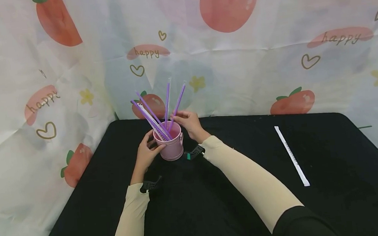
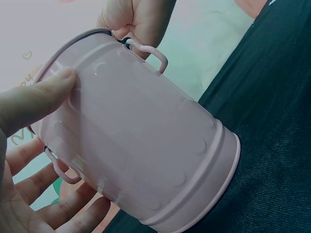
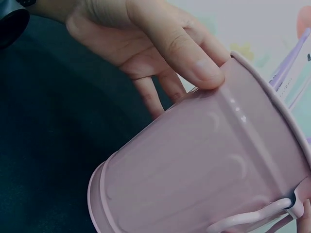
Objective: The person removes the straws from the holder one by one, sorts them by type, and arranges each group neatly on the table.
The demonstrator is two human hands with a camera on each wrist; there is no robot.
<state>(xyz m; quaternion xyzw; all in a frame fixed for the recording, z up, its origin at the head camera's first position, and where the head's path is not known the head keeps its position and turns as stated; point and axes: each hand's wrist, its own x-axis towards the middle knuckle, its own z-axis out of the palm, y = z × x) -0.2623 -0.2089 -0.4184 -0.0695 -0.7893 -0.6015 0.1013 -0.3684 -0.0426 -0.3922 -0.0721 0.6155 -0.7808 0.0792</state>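
Black cloth of an upper sleeve (image 1: 300, 222) lies lowest, over the end of the right one of two smooth cream sleeves (image 1: 247, 180). Two black, perforated wrist straps (image 1: 149, 185) follow. Off to the right, one slim, flat white packet (image 1: 292, 156) with fine dark print lies alone on the black cloth-covered tabletop (image 1: 222, 204).

Farther in, the left hand (image 1: 146, 153) holds one pink bucket (image 1: 172, 150), its thumb on the near wall and its other fingers spread round the side. Glossy and tapering, the bucket stands upright on the tabletop, with raised ridges and two small loop handles (image 2: 153, 54). It holds five slender items leaning apart: four purple straws, seemingly in clear wrappers, and one white printed strip (image 1: 148, 116). Just above the rim, the right hand (image 1: 191, 124) pinches the rightmost purple straw (image 1: 179, 100), fingers narrow.

Behind hangs a creased pale backdrop (image 1: 239, 73) bearing three "happy" labels, three yellow flowers (image 1: 197, 84) and rounded red fruit shapes.
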